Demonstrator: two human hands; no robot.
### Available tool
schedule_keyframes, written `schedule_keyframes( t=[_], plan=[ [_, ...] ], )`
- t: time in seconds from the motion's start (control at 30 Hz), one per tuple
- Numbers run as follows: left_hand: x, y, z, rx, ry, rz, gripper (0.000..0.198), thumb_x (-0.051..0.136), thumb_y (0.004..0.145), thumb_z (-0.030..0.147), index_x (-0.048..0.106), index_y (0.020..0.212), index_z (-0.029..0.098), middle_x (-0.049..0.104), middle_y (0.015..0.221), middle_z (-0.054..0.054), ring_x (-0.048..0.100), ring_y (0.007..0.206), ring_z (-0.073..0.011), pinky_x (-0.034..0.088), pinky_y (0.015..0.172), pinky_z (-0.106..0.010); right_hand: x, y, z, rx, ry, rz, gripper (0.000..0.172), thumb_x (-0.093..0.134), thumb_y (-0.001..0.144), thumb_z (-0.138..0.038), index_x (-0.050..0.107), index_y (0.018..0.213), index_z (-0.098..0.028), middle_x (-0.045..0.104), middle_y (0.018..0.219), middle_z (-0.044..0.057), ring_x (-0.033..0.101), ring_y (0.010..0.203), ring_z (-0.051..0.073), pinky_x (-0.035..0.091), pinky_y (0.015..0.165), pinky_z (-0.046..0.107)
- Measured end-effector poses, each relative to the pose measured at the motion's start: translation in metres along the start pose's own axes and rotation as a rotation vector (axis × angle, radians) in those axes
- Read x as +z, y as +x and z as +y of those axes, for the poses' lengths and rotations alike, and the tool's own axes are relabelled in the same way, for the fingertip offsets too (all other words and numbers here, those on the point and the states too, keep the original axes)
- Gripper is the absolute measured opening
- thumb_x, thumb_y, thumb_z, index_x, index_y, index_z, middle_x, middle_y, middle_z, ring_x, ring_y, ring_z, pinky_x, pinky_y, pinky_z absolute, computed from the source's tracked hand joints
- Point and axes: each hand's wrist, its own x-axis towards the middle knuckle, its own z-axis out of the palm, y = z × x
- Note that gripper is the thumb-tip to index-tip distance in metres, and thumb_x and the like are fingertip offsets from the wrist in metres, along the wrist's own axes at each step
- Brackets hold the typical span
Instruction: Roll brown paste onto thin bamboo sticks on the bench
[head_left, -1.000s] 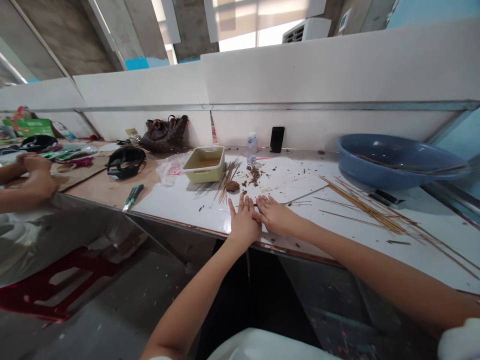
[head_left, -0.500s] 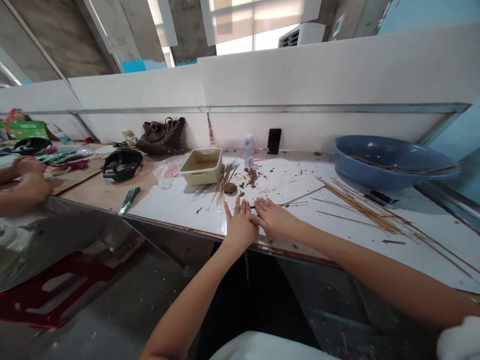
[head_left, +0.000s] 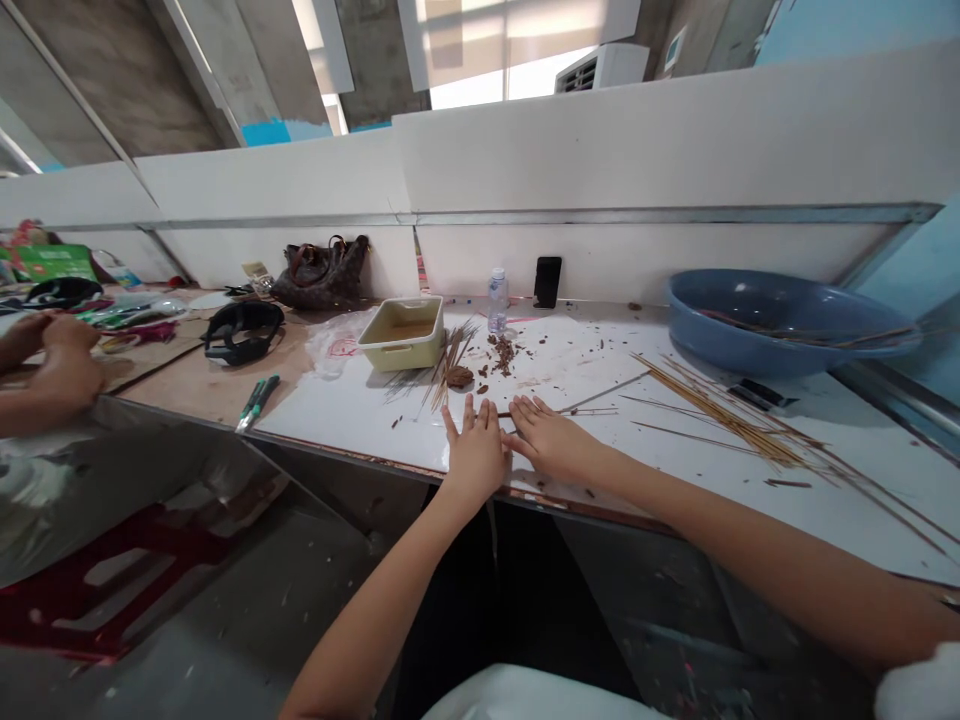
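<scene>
My left hand (head_left: 476, 452) lies palm down near the table's front edge, its fingers spread. Beside it my right hand (head_left: 549, 438) is also flat, fingers stretched out to the left. A thin dark strip runs under the fingertips of both hands, and a long thin stick (head_left: 607, 388) extends to the right from there. Just beyond my left hand sit a brown lump (head_left: 459, 377), brown crumbs (head_left: 502, 352) and a bundle of thin sticks (head_left: 452, 358). Golden-brown sticks (head_left: 720, 418) lie at the right.
A cream basin (head_left: 402, 352), a bottle (head_left: 498, 300) and an upright phone (head_left: 547, 283) stand behind. To the right is a large blue basin (head_left: 780, 350). Leftward are cutters (head_left: 259, 402), a black headset (head_left: 244, 332), a handbag (head_left: 324, 275) and another person's hands (head_left: 64, 350).
My left hand has shifted slightly left, widening the gap to my right hand, which has barely moved. The other person's hands have moved a little.
</scene>
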Motion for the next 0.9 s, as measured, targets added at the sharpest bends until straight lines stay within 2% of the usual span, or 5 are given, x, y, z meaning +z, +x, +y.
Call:
schedule_keyframes(
  t=[0.13,0.4,0.6,0.67,0.9],
  plan=[
    [0.001,0.011,0.0,-0.022,-0.031,0.017,0.072,0.044,0.106,0.026,0.037,0.176,0.014,0.034,0.183,-0.014,0.012,0.176,-0.0382,0.002,0.137,-0.078,0.0,0.012,0.006,0.02,0.006,-0.013,0.074,0.036,0.119,-0.051,0.041,0.171,0.001,0.046,0.171,0.032,0.041,0.166,0.038,0.035,0.136,0.061],
    [0.008,-0.021,-0.001,0.033,0.011,0.102,0.063,0.032,0.115,0.035,0.045,0.173,0.014,0.044,0.178,-0.014,0.014,0.175,-0.0376,0.004,0.138,-0.077,0.004,-0.02,-0.01,-0.034,0.007,0.033,0.081,0.039,0.118,-0.056,0.041,0.169,0.006,0.043,0.172,0.034,0.039,0.167,0.039,0.034,0.137,0.059],
    [-0.003,0.005,0.001,-0.031,-0.055,0.008,0.066,0.039,0.11,0.027,0.041,0.174,0.011,0.038,0.18,-0.015,0.016,0.175,-0.0387,0.003,0.137,-0.079,-0.001,0.008,0.003,0.024,0.015,-0.035,0.073,0.034,0.119,-0.051,0.044,0.169,0.002,0.046,0.17,0.033,0.041,0.165,0.039,0.035,0.136,0.06],
    [-0.004,0.005,0.002,-0.041,-0.052,0.012,0.065,0.038,0.112,0.028,0.041,0.174,0.011,0.038,0.18,-0.014,0.014,0.175,-0.0375,0.002,0.138,-0.078,-0.001,0.009,0.004,0.02,0.011,-0.023,0.072,0.036,0.119,-0.05,0.044,0.169,0.002,0.047,0.17,0.033,0.041,0.166,0.039,0.035,0.136,0.061],
    [0.003,-0.032,0.003,0.009,-0.014,0.088,0.062,0.029,0.117,0.035,0.044,0.173,0.013,0.043,0.178,-0.012,0.015,0.176,-0.0355,0.005,0.139,-0.076,0.007,-0.03,-0.011,-0.077,-0.002,0.088,0.083,0.035,0.118,-0.059,0.042,0.168,0.007,0.043,0.171,0.035,0.04,0.166,0.04,0.038,0.135,0.059]
  ],
)
